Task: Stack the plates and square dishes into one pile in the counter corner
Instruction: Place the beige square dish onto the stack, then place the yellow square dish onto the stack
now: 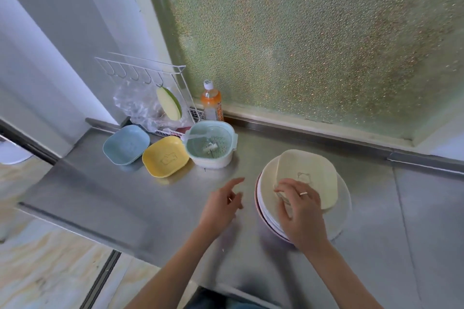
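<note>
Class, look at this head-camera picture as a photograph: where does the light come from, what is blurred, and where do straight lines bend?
Head view: daylight comes through the frosted window, giving soft sheen on the steel counter; the left hand and right hand look slightly motion-blurred, while the yellow dish is sharper; wide-angle distortion bows the counter's edge and the window frame.
</note>
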Available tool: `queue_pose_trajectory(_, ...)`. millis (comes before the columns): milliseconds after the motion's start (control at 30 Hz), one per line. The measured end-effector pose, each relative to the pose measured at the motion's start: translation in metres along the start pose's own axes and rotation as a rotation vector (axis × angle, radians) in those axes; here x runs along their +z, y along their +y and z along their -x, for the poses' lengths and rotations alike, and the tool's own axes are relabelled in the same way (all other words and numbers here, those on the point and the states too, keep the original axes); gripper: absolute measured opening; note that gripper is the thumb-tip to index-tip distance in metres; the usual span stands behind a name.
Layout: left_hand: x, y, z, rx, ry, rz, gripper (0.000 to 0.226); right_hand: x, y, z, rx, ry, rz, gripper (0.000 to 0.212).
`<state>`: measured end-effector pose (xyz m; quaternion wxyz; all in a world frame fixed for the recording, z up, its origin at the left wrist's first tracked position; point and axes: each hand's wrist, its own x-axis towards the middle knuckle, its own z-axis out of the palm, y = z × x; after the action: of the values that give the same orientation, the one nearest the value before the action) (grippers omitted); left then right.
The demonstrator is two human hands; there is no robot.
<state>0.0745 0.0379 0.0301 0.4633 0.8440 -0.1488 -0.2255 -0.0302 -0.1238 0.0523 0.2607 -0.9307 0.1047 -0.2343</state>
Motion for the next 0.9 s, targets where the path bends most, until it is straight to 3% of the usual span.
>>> queue_pose_trajectory(167,-0.068,-0.052,-0.004,-0.152,0.150,-0.101,0.033,0.068,-0.053,-0.021,-0.074,-0.381,-0.211,0.032)
queue_pose_trajectory(400,-0.143,-0.106,-0.031,-0.239,0.056,-0.451,0.056,0.140,-0.097,-0.046,0.041,-0.741,-0.172,0.042)
queue_pose_trajectory(667,-0.165,-0.135,-0.086,-0.304,-0.143,-0.539,0.052,0.183,-0.113,-0.060,0.193,-0.782,-0.160,0.037)
queue_pose_trajectory(900,-0.182,-0.138,-0.082,-0.097,-0.136,-0.666,0.023,0.217,-0.131,-0.075,0.172,-0.711,-0.112,0.051)
